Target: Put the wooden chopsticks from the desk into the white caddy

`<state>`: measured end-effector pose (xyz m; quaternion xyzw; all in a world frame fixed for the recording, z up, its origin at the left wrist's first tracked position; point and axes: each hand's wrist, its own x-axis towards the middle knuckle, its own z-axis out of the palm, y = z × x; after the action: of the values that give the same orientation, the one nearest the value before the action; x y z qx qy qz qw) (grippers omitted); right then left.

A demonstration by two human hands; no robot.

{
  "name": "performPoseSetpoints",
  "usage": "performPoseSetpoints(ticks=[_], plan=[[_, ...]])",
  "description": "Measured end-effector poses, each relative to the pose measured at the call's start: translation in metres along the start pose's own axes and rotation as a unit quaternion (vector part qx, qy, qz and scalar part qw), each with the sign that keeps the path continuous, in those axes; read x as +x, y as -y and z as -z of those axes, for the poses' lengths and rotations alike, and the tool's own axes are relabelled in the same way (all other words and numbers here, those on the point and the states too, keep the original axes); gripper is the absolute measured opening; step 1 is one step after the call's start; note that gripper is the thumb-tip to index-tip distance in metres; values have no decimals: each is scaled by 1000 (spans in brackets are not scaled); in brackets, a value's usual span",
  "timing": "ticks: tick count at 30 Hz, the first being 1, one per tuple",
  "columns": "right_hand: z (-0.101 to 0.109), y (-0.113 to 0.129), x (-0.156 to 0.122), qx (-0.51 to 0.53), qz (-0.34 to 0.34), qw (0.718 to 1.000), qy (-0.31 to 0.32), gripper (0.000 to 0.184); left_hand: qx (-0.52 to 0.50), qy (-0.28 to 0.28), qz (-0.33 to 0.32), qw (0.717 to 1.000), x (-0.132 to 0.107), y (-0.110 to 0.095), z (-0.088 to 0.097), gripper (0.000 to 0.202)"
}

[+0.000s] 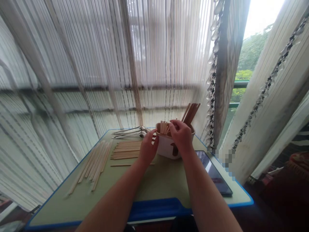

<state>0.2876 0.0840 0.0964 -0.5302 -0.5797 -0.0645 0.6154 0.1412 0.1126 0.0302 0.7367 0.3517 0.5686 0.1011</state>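
A white holder [166, 147] stands at the far middle of a green table [156, 183] with a blue rim. It holds pale wooden chopsticks [164, 126] and darker brown ones [191, 113] that lean to the right. My left hand [147, 146] rests against the holder's left side, fingers curved round it. My right hand [181, 135] is over the holder's top, fingers closed among the sticks; what they pinch is hidden.
Long pale chopsticks [93, 164] lie in a row at the left. A shorter bundle [126, 149] lies near the middle, with one loose stick [122, 165] in front. Metal utensils [131, 131] lie at the back. A dark phone [214, 174] lies at the right. Curtains hang behind.
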Motion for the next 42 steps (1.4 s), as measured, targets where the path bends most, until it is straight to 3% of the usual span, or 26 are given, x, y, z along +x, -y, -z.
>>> performPoseSetpoints(ticks=[8,13,16,24,33,42], plan=[[1,3,-2,24,34,999,-33,25,3,4,18,1000,-2,0,0,33],[3,5,-2,17,38,999,-3,18,-12,3,43,999,-5,1,-3,44],[4,6,-2,17,45,999,-2,18,-20,8,56,998,-5,1,-4,36],[3,3,-3,46,2,999,-14,23,-38,5,69,997,-4,0,-3,30],[0,7,-4,58,67,994,60,21,-47,4,61,997,-4,-2,-3,27],[1,4,-4,95,40,991,83,26,-52,-2,68,996,-5,-1,-4,27]])
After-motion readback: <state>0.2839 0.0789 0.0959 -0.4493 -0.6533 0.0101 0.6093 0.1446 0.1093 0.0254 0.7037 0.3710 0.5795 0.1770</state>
